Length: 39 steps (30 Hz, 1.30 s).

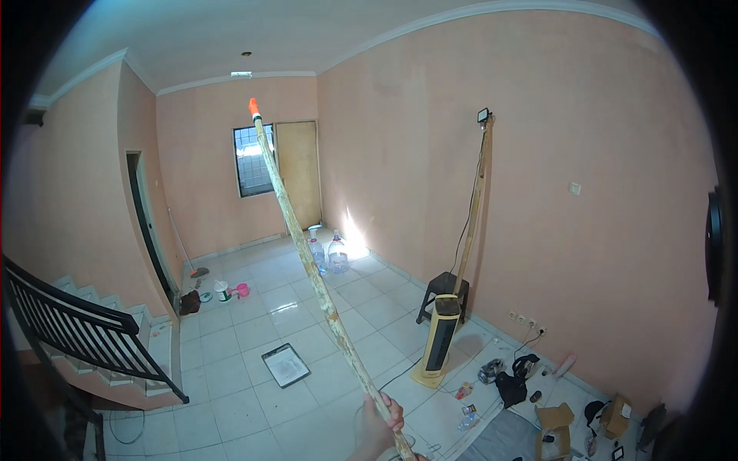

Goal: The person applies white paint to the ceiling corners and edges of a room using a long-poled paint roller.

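A long, worn bamboo-like pole slants up and left across the head view. Its far end carries an orange tip with a dark band below, seen against the back wall near the ceiling. My left hand is closed around the lower part of the pole, fingers wrapped over its right side. Of my right hand, only a sliver shows at the bottom edge, against the pole's lower end; most of it is out of frame.
A tower fan, a black stool and a propped pole with a lamp stand along the right wall. Cardboard boxes lie lower right. A flat dark-rimmed tray is on the tiles. Stair railing bounds the left.
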Each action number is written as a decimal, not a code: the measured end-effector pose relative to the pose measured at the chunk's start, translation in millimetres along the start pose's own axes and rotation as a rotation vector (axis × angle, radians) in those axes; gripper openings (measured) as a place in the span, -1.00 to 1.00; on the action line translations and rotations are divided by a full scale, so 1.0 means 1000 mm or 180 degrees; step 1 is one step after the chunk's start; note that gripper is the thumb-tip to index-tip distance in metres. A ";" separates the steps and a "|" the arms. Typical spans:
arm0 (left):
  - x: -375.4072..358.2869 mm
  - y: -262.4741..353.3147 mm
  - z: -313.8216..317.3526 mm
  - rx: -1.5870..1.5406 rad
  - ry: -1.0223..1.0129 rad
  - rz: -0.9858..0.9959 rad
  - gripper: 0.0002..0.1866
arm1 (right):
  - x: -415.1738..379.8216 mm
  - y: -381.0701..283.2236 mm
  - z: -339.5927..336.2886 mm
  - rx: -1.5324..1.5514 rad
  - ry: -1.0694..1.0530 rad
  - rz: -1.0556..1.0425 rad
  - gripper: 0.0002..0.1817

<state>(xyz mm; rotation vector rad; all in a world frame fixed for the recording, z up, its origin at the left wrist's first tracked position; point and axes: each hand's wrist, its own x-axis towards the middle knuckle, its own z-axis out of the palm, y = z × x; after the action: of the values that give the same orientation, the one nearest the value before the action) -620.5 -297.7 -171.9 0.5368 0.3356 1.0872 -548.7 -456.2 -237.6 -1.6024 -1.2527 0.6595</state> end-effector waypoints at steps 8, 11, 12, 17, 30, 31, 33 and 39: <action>-0.094 -0.041 0.008 0.0668 0.0574 -0.0245 -0.41 | -0.072 0.002 -0.043 -0.0036 -0.0058 0.0412 -0.59; -0.134 0.037 0.028 0.2011 0.0335 0.1360 -0.44 | -0.111 0.002 -0.056 0.0071 -0.0064 0.0485 -0.56; -0.150 0.069 0.036 0.2463 0.0082 0.1777 -0.45 | -0.123 -0.009 -0.061 0.0359 -0.0005 0.0549 -0.54; -0.242 0.166 0.129 0.2935 -0.1190 0.3988 -0.75 | -0.160 0.033 -0.066 -0.0725 -0.0104 0.0300 -0.72; -0.307 0.239 0.137 0.2405 -0.1555 0.1042 -0.81 | -0.234 0.096 -0.024 -0.1018 -0.0895 0.1037 -0.69; -0.302 0.235 0.133 0.2367 -0.1556 0.1325 -0.83 | -0.236 0.101 -0.018 -0.1021 -0.0902 0.1021 -0.70; -0.301 0.238 0.128 0.2278 -0.1401 0.1554 -0.85 | -0.233 0.109 -0.006 -0.1189 -0.0989 0.1002 -0.69; -0.322 0.268 0.108 0.1940 -0.1124 0.1250 -0.90 | -0.231 0.126 0.010 -0.1627 -0.1208 0.0926 -0.61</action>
<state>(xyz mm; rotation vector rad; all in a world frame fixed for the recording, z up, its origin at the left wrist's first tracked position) -904.0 -518.8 68.3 1.3636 0.2510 1.2351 -580.2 -669.5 -387.8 -2.1813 -1.5659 0.9065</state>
